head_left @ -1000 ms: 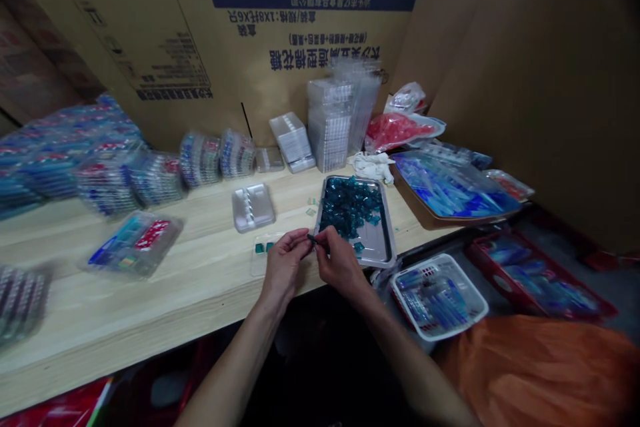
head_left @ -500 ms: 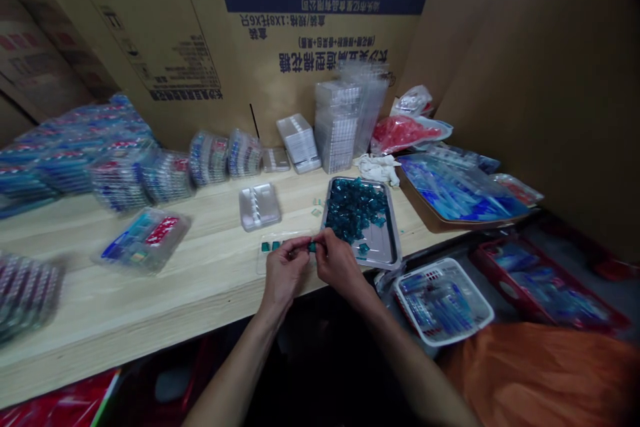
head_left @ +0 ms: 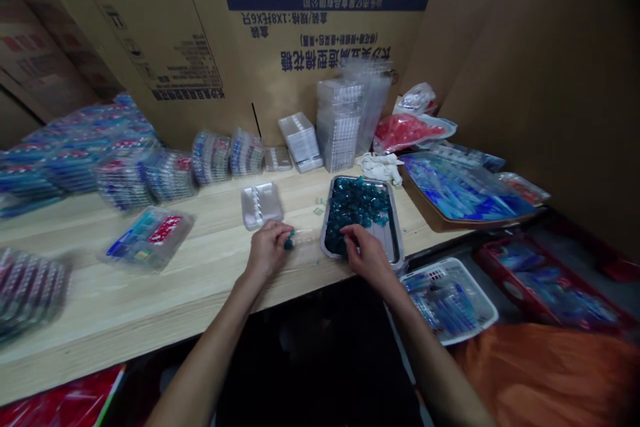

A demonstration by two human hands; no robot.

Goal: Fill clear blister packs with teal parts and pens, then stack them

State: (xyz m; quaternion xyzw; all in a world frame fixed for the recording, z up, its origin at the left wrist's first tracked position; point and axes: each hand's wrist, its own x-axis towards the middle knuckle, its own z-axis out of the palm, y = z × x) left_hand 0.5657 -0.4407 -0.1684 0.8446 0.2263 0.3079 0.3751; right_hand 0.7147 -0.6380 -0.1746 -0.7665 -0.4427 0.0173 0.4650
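Note:
My left hand [head_left: 269, 248] is closed in a pinch near the table's front edge, with small dark-green pieces [head_left: 289, 239] at its fingertips. Just right of it lies a clear plastic strip [head_left: 306, 248], flat on the wood. Over the near left part of a metal tray [head_left: 397, 244] is my right hand [head_left: 361, 245], thumb and fingers apart, beside a heap of dark-green translucent pieces [head_left: 357, 206]. Nothing shows between its fingers. A clear divided case [head_left: 261, 206] rests behind my left hand.
Clear cases stand stacked [head_left: 339, 126] at the back. A filled case [head_left: 150, 239] lies left. A carton of blue packets [head_left: 450, 187] and a white basket [head_left: 487, 300] are at the right. Cardboard [head_left: 320, 34] walls the back.
My hands have parted. The left moved left with green pieces at its fingertips; the right moved right, over the tray, and its fingers opened.

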